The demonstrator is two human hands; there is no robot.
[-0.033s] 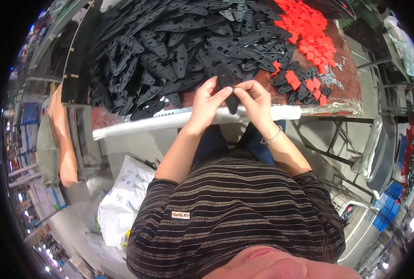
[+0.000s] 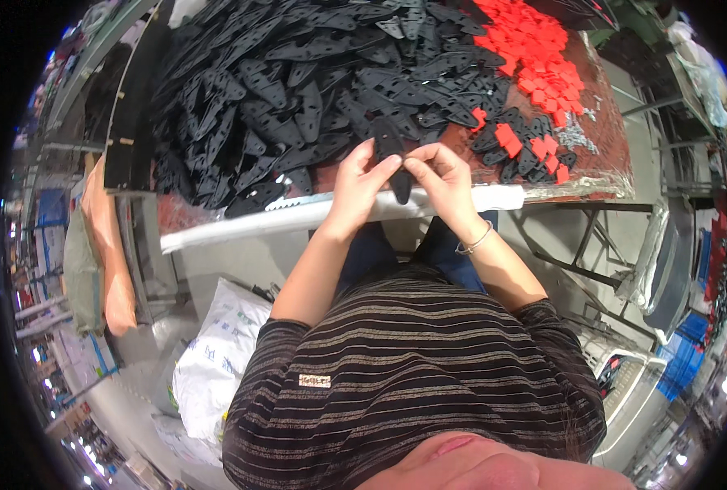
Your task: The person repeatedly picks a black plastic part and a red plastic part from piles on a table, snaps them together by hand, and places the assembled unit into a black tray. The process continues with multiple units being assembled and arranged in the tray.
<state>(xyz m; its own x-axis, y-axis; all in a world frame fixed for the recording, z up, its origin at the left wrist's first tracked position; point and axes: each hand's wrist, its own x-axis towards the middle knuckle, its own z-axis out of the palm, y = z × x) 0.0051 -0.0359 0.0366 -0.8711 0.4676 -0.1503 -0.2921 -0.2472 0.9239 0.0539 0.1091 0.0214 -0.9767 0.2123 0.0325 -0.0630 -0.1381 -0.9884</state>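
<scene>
The person wears a dark striped shirt (image 2: 429,359). On the floor to the left stands a white plastic sack (image 2: 216,355); it looks full, but what is inside cannot be seen. To the lower right is a pale plastic crate (image 2: 629,404), and it contains some dark things which are too small to tell.

Along the near edge of the worktop (image 2: 611,159) lies a long white wrapped roll (image 2: 241,226). Above this edge are both hands, and the black plastic plate (image 2: 389,140) is between them, pointed at its lower end and held lengthwise away from the body. The left hand (image 2: 355,181) grasps it from the left side, with the thumb upon its face. The right hand (image 2: 446,178), with a bracelet (image 2: 475,238) at the wrist, pinches at the right edge of the plate; whether a small piece is also between these fingertips, I cannot tell.

Near the right hand, on the worktop, there is a small group of black parts (image 2: 511,169) with several red pieces among them. Farther, a large heap of similar black plates (image 2: 290,98) covers the left and the middle, beside a dark panel (image 2: 132,122). To its right are a heap of red plastic pieces (image 2: 535,57) and, just beside, small grey pieces (image 2: 577,135).
</scene>
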